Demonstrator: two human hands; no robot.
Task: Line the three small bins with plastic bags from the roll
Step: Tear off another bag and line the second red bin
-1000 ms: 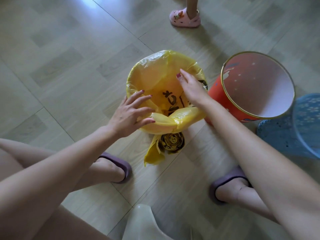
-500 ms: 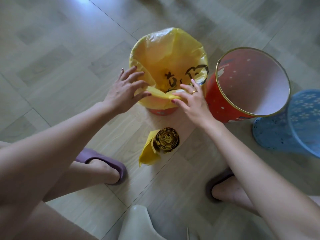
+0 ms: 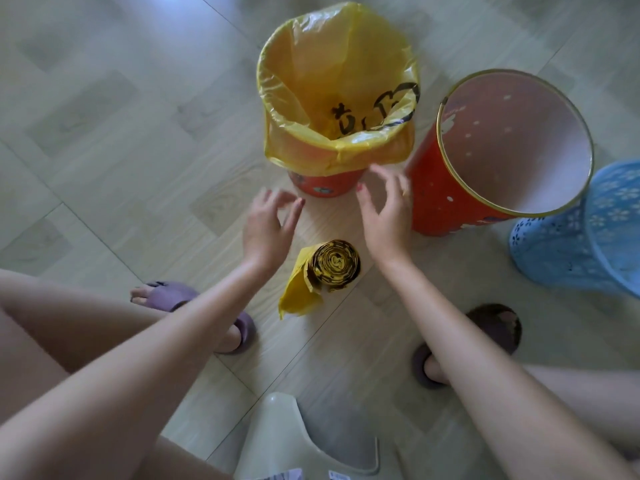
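A small red bin [image 3: 325,184] stands on the floor, lined with a yellow plastic bag [image 3: 311,64] folded over its rim. To its right is a larger red bin [image 3: 436,199] with a gold rim and no bag, and a blue perforated bin [image 3: 550,251] at the far right, also bare. The roll of yellow bags [image 3: 334,265] lies on the floor in front, a loose end trailing left. My left hand [image 3: 266,230] and my right hand [image 3: 384,220] hover just below the lined bin, fingers apart, holding nothing.
My feet in purple slippers [image 3: 166,294] flank the roll on the pale wood-pattern floor [image 3: 104,133]. A pale green plastic stool edge [image 3: 294,438] is at the bottom, beneath me.
Both hands let go of the bag's folded edge and pulled back towards me, below the lined bin. The view has shifted so the bins sit higher.
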